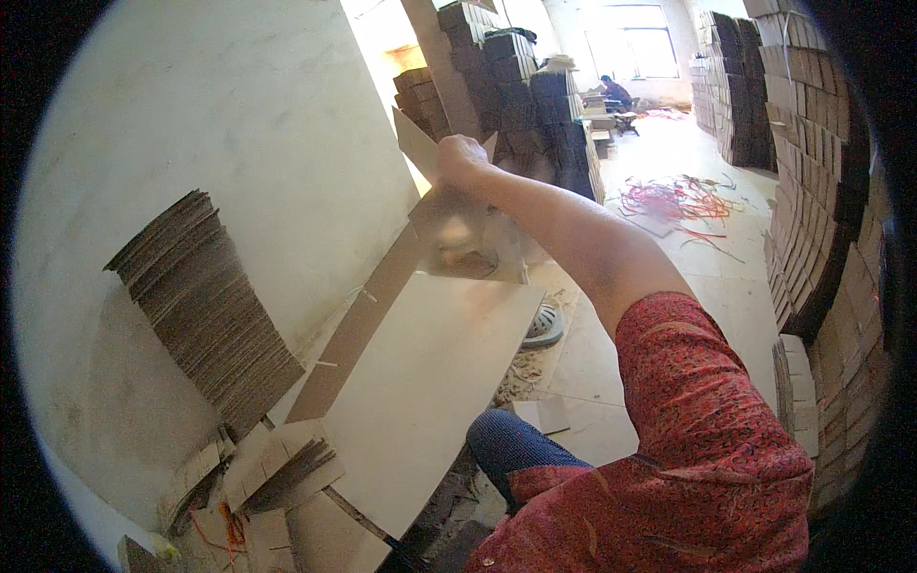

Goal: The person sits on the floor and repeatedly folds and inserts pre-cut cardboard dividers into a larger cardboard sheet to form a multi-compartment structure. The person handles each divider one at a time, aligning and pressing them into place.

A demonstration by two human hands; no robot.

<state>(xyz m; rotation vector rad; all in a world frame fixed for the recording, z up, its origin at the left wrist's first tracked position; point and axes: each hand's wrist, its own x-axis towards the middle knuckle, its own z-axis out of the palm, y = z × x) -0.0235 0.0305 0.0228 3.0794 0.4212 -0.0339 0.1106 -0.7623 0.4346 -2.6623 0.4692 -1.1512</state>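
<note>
Nearest you, at four o'clock, is your red patterned sleeve (688,382), with your blue-clad knee (516,447) at five. The pale table (430,353) slants away beside it, its long axis running from seven o'clock toward one. Loose cardboard pieces (277,468) lie between seven and eight, and a stack of cardboard sheets (205,306) leans against the wall at nine. Past the table's far end, at twelve, your right hand (462,160) has its grip clenched around a flat cardboard piece (415,145). Most of what shows juts from your knuckles toward ten o'clock, a small tip toward two; your hand hides too much to tell its long axis. Your right hand is the nearer one; your left hand is out of view, its grip unknown. Farther off, coloured strips (678,199) litter the floor at two, and a co-worker (616,93) sits at one.
</note>
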